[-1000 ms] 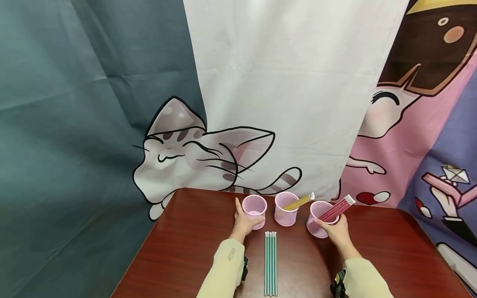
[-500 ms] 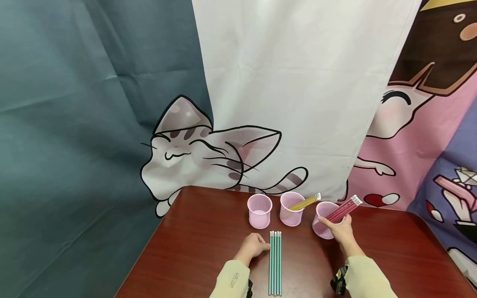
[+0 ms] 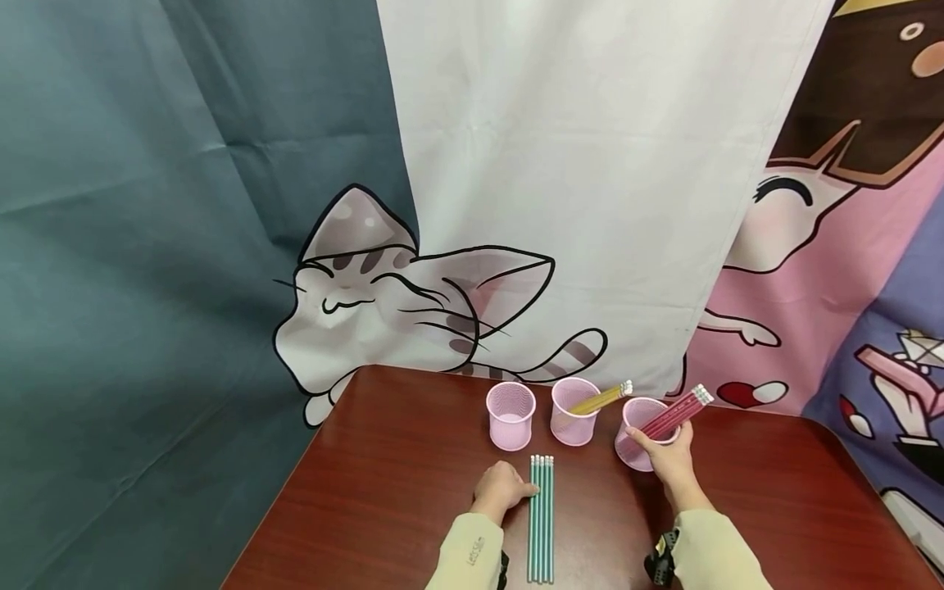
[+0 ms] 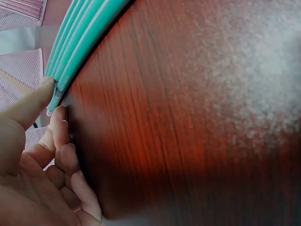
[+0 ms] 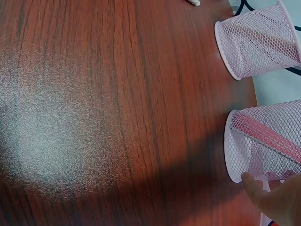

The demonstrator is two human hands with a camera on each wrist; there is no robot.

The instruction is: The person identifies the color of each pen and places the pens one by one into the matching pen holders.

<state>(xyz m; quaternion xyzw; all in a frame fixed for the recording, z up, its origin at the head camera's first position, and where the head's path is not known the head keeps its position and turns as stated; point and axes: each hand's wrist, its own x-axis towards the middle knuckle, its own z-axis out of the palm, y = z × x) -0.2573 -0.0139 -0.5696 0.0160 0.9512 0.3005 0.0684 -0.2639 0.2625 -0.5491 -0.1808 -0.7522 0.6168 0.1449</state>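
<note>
The left hand (image 3: 503, 487) touches green pencils (image 3: 541, 524) at lower centre, pinched or not I can't tell, the right hand (image 3: 673, 460) grips a pink cup (image 3: 626, 447) at lower right, and pickup seems underway, needing a snug pinch.

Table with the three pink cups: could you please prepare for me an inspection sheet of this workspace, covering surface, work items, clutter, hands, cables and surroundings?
Surface: table, red-brown, wood-grained, shiny patches in both wrist views.
Left cup: upright, no pencils seen inside.
Middle cup: upright, yellow pencils leaning in it.
Right cup: red pencils leaning in it.
Green pencils: lying side by side, nearer the person than the cups.
Clutter: nothing seen.
Hands: left hand has its thumb on the green pencils, fingers curled beside them; right hand holds the right cup.
Cables: nothing seen.
Surroundings: cloth backdrop behind the table, printed with cartoon figures.
</note>
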